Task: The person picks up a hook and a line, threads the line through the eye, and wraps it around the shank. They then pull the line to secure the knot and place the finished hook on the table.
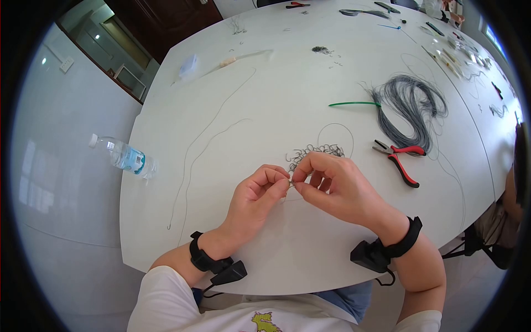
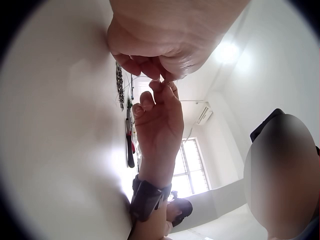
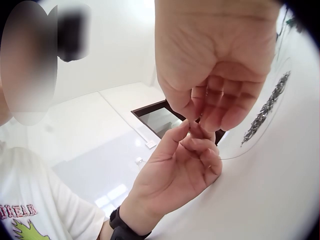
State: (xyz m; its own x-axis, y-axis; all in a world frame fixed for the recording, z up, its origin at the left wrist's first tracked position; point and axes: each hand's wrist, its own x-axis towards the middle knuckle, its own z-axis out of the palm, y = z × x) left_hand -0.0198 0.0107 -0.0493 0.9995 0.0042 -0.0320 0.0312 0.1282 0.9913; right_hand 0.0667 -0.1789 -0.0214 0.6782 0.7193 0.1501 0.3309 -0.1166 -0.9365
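Both hands meet at the front of the white table, fingertips almost touching. The left hand (image 1: pixel 257 202) pinches something tiny between thumb and forefinger; the right hand (image 1: pixel 345 191) pinches at the same spot from the other side. What they hold is mostly hidden by the fingertips, so its shape cannot be told. A thin line (image 3: pixel 231 158) runs out from the left hand's fingers in the right wrist view. Just beyond the hands lies a pile of small metal hooks (image 1: pixel 332 149), partly covered by the right hand.
Red-handled pliers (image 1: pixel 395 160) and a bundle of grey line (image 1: pixel 409 105) with a green tie (image 1: pixel 354 103) lie to the right. A water bottle (image 1: pixel 124 156) is at the left. Long thin lines (image 1: pixel 191 149) with a hook lie left of the hands. More tools lie farther back.
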